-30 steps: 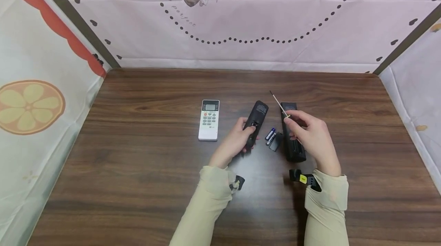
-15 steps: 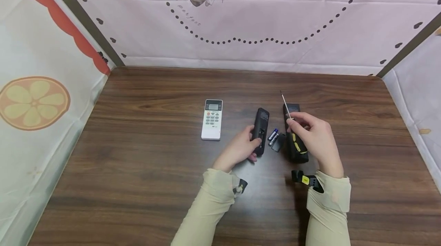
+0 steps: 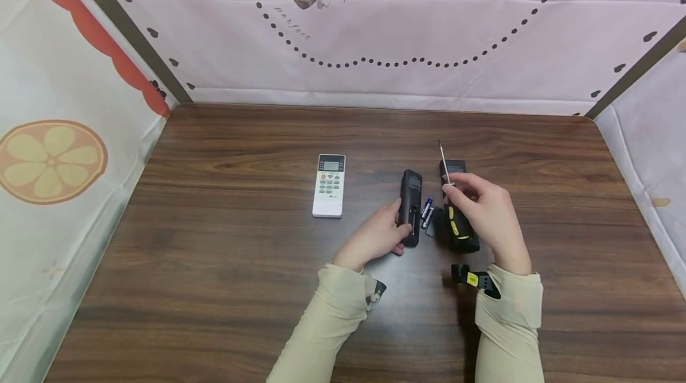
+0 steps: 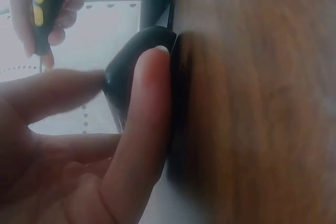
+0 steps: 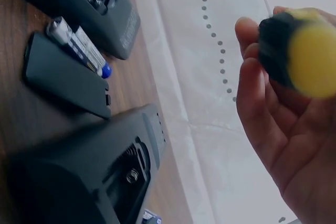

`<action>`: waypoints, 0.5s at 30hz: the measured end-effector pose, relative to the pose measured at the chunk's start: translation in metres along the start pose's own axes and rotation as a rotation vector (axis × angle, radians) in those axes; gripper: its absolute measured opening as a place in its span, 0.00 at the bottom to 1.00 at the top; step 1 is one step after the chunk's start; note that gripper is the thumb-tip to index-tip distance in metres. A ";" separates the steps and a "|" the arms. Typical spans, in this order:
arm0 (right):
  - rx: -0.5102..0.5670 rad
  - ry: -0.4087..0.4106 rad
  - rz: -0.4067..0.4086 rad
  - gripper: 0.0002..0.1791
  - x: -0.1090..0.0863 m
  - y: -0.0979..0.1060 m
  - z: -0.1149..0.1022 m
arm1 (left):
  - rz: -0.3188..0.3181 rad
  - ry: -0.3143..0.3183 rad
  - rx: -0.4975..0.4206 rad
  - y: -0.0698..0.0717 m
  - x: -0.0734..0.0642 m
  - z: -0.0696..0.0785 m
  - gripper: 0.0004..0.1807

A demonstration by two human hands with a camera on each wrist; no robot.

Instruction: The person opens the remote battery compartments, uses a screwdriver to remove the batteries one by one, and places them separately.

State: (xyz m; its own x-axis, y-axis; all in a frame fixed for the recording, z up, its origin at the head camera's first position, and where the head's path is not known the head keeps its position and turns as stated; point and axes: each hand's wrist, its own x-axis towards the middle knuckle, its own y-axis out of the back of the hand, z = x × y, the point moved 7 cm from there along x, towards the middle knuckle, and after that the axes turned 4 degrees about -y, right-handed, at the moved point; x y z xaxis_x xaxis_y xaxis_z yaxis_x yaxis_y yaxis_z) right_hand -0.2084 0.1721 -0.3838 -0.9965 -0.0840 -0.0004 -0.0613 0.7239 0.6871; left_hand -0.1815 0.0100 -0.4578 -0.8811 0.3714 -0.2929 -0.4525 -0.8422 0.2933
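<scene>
Black remote (image 3: 411, 187) gripped by left hand (image 3: 375, 234), right hand (image 3: 486, 213) pinching screwdriver (image 3: 454, 222), far table edge (image 3: 321, 109) well apart

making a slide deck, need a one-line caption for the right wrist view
A right hand holds a screwdriver near batteries, a cover and two black remotes with open battery compartments.

Head camera looks forward and down from above; far edge of desk (image 3: 214, 282) and both far corners in frame. Left wrist: close, low, rolled sideways along desk. Right wrist: close, slanted toward far edge. Wrist views share screwdriver (image 4: 50, 14); head and right wrist share batteries (image 5: 80, 50).
</scene>
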 end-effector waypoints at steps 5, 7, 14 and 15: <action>-0.036 -0.001 -0.030 0.26 0.003 -0.009 -0.003 | -0.049 -0.018 -0.066 -0.007 0.001 0.001 0.30; -0.048 0.000 -0.054 0.26 0.004 -0.014 -0.004 | -0.058 -0.028 -0.036 -0.007 0.001 0.002 0.29; -0.100 0.009 -0.148 0.25 0.007 -0.039 -0.011 | 0.021 -0.096 0.465 0.000 -0.002 0.008 0.27; -0.111 0.004 -0.159 0.25 0.007 -0.042 -0.012 | 0.021 -0.107 0.490 0.001 -0.002 0.009 0.26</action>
State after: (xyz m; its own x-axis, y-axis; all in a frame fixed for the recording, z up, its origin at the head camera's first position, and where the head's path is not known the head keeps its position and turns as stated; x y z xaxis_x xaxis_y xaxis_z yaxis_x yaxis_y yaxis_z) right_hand -0.2116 0.1327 -0.4043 -0.9744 -0.1942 -0.1131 -0.2113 0.6211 0.7547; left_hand -0.1810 0.0122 -0.4491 -0.8881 0.4162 -0.1952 -0.4238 -0.5765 0.6986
